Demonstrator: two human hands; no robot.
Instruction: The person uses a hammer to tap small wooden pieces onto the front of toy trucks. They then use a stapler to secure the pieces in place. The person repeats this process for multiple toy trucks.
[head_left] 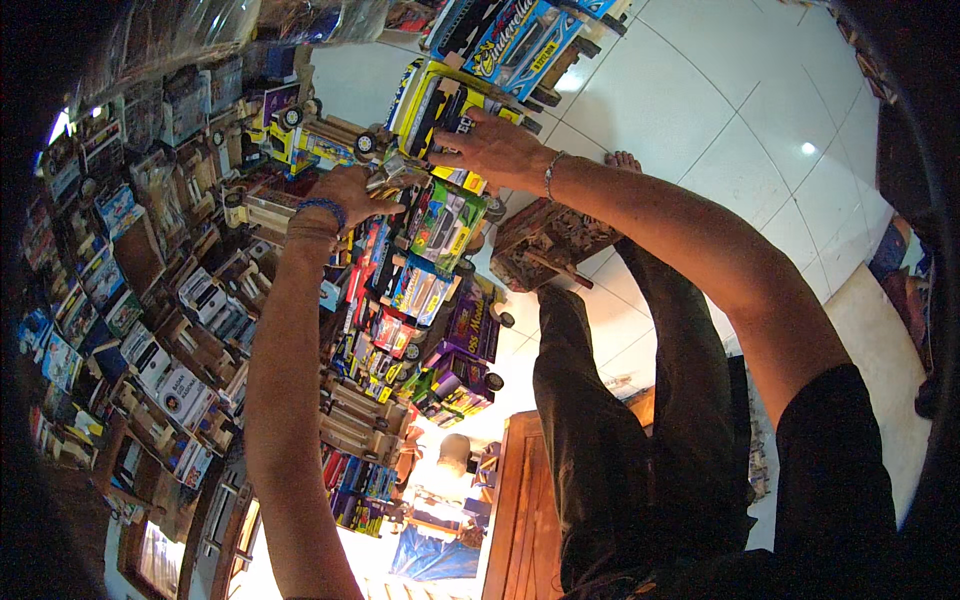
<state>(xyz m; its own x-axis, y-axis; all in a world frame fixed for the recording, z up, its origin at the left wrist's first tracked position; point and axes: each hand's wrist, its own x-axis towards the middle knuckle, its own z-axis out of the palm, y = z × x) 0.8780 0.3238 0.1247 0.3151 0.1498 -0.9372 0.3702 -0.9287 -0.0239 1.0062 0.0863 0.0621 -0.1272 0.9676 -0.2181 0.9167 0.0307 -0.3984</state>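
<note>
A yellow toy truck (425, 105) with black printed panels stands at the upper middle. My right hand (500, 150) lies across its side, fingers spread and touching it. Just to the left, my left hand (347, 192) is closed at a small shiny silvery thing (392, 174), whose kind I cannot make out. Under the hands is a toy truck with a green printed side (447, 225). A blue toy bus (530, 45) stands beyond the yellow truck. Another yellow toy truck with wheels (285, 140) lies tilted to the left of my hands.
Many wooden toy vehicles (170, 385) are stacked along the left. A row with a purple toy truck (470, 330) runs toward the lower middle. A worn low wooden stool (545, 245) stands by my legs on the white tiled floor (690, 90). A wooden door (522, 510) is at the bottom.
</note>
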